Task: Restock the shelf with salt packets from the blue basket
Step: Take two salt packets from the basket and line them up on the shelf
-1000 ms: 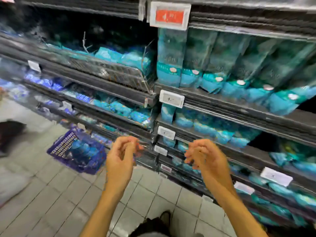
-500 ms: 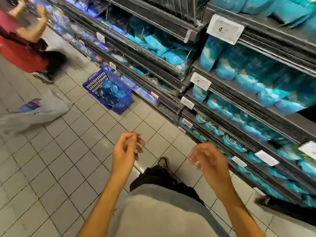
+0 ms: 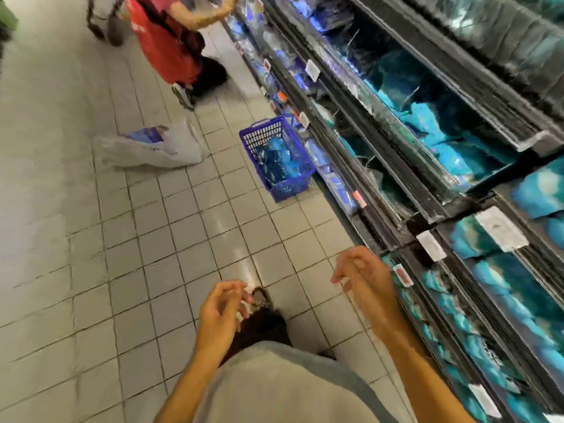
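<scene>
Salt packets (image 3: 276, 158) are being left in the blue basket (image 3: 290, 188), well ahead of both hands; left hand (image 3: 221, 312) and right hand (image 3: 364, 277) are being held loosely curled, nothing gripped. A walk and reach to the basket is judged required.

Aisle clearance, floor to shelving

Open tiled floor (image 3: 171, 245) lies between both hands and the blue basket (image 3: 276, 157), which stands against the foot of the shelving (image 3: 396, 166); its open top is unobstructed, packets (image 3: 276, 160) lying inside. A white plastic bag (image 3: 152, 148) lies on the floor left of the basket. Beyond it, a person in red (image 3: 164, 38) blocks the far aisle. Shelf fronts on the right carry lips and price tags (image 3: 500, 228).
</scene>
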Action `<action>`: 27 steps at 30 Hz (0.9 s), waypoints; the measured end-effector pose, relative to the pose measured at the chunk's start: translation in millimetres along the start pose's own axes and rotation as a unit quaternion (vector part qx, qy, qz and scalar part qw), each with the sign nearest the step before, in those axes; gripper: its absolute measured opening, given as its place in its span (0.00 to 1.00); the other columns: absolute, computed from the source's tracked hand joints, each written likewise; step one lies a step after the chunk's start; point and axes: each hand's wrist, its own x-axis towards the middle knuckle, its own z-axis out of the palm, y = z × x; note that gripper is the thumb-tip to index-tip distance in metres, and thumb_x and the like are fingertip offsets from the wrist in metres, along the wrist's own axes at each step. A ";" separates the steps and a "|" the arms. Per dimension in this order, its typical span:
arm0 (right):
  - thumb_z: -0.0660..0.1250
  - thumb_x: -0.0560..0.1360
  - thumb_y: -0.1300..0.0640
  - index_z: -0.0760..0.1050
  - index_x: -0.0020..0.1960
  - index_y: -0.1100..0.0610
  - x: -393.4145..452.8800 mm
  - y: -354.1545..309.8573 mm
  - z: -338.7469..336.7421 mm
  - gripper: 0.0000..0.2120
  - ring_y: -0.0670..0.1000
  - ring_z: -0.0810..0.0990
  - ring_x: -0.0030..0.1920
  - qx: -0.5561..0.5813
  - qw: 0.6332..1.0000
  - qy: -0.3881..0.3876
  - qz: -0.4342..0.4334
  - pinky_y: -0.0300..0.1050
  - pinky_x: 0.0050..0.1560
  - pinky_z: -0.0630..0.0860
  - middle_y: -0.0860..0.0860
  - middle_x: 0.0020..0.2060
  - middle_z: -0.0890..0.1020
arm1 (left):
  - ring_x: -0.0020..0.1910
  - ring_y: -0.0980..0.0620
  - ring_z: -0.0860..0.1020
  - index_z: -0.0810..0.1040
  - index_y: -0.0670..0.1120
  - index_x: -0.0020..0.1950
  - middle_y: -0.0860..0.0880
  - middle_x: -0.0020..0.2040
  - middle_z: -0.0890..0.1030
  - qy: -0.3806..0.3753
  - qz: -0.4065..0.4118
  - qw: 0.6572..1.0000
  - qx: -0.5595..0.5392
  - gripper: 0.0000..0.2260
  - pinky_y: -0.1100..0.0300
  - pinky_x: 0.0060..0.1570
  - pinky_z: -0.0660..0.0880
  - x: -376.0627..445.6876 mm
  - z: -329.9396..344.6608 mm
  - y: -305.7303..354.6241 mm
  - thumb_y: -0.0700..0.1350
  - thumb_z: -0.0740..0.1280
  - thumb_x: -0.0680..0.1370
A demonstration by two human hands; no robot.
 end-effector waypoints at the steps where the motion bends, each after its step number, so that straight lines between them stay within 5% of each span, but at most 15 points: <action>1: 0.67 0.75 0.51 0.79 0.42 0.46 15.2 -4.4 13.8 0.04 0.51 0.83 0.38 -0.006 1.000 -0.007 0.002 0.41 0.33 0.73 0.50 0.35 0.83 | 0.35 0.49 0.79 0.80 0.46 0.55 0.48 0.41 0.84 0.011 -0.009 1.000 -0.005 0.06 0.60 0.27 0.72 11.7 -9.1 1.5 0.43 0.63 0.84; 7: 0.66 0.81 0.61 0.77 0.46 0.58 89.3 -28.7 85.3 0.05 0.50 0.82 0.36 -0.033 0.999 -0.022 -0.008 0.41 0.33 0.74 0.53 0.34 0.83 | 0.36 0.48 0.78 0.80 0.46 0.53 0.47 0.41 0.84 0.032 -0.038 0.998 -0.028 0.07 0.57 0.30 0.71 87.2 -53.2 27.1 0.42 0.62 0.84; 11: 0.65 0.81 0.62 0.78 0.47 0.56 109.8 -34.5 104.6 0.06 0.53 0.82 0.38 -0.043 0.999 -0.017 -0.012 0.45 0.34 0.74 0.57 0.36 0.83 | 0.34 0.53 0.79 0.80 0.44 0.54 0.46 0.42 0.84 0.006 -0.045 0.998 -0.042 0.08 0.60 0.30 0.72 140.6 -70.1 51.0 0.41 0.61 0.85; 20: 0.66 0.79 0.68 0.80 0.43 0.49 146.9 -26.7 84.6 0.15 0.54 0.82 0.34 -0.050 0.996 0.055 0.042 0.38 0.31 0.75 0.57 0.34 0.83 | 0.35 0.54 0.79 0.78 0.41 0.57 0.47 0.43 0.84 -0.065 0.004 0.998 -0.027 0.09 0.58 0.32 0.73 279.3 -58.5 117.6 0.42 0.60 0.85; 27: 0.65 0.79 0.67 0.80 0.41 0.54 256.9 -29.2 70.9 0.13 0.51 0.80 0.31 -0.027 0.993 0.075 0.084 0.39 0.29 0.73 0.58 0.32 0.82 | 0.36 0.52 0.79 0.79 0.44 0.56 0.47 0.44 0.84 -0.030 -0.013 0.999 -0.007 0.09 0.58 0.32 0.73 368.0 -32.5 151.9 0.45 0.61 0.85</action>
